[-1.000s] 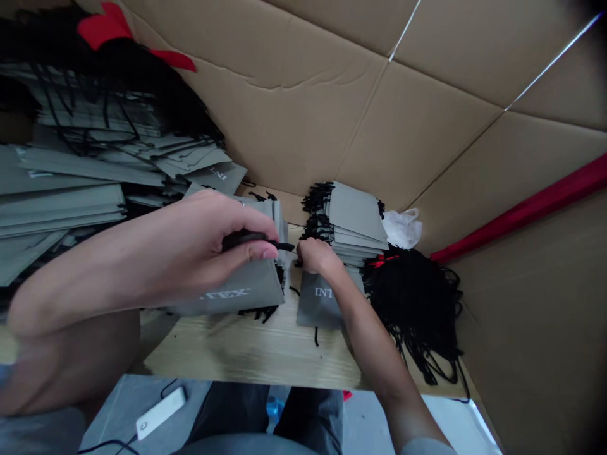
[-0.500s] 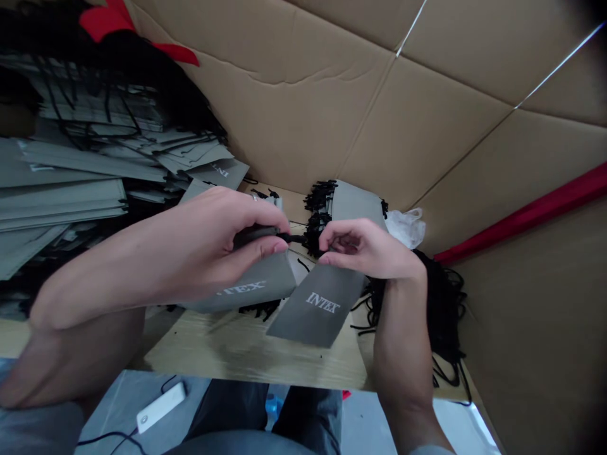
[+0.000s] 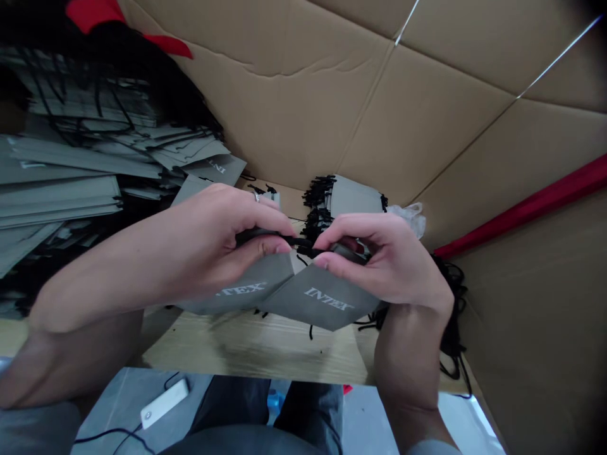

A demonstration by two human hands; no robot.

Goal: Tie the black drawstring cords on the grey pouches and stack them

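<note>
Two grey pieces printed INTEX hang side by side above the wooden table. My left hand [image 3: 251,237], with a ring on one finger, pinches the top edge of the left grey piece [image 3: 241,288] and black cord there. Thumb and index finger of my right hand [image 3: 374,256] close on the upper corner of the right grey piece [image 3: 327,297]. A short black cord [image 3: 303,245] runs between the fingertips of both hands. Part of the left piece's lettering is hidden behind my left hand.
Grey pieces with black cords are heaped [image 3: 71,183] at the left. Beyond my hands stands a neat stack [image 3: 355,197] beside clear plastic [image 3: 413,218]. Cardboard walls [image 3: 294,95] rise behind and at the right. Black cords [image 3: 453,316] lie right, near the table edge [image 3: 265,373].
My right hand has turned and moved slightly right, its fingertips now closer to my left hand's cord. The right grey piece has swung up and to the right.
</note>
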